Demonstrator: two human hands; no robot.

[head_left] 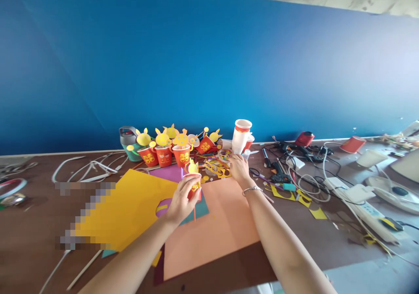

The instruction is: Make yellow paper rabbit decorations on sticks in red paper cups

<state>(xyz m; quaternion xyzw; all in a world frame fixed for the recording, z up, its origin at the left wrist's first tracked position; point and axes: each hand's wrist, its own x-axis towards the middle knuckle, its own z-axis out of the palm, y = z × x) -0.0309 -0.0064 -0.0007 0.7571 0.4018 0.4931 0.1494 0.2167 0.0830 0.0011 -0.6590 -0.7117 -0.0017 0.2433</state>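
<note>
The left hand (pixel 180 202) closes its fingers round the wall of a small red paper cup (pixel 194 190) topped with a yellow cut-out, holding it just above the salmon-orange paper sheet (pixel 212 233) near the middle of the brown table (pixel 32 237). The cup looks light, thin-walled and easily crushed, and its trim looks fragile, so the lower wall seems the safest hold. The right hand (pixel 238 166), at two o'clock from the cup, lays its fingers on loose yellow paper cut-outs (pixel 216 168); whether it pinches one I cannot tell. At eleven o'clock I count four decorated red cups (pixel 163 155) in a row, and at one o'clock one stack of white paper cups (pixel 241 136).
</note>
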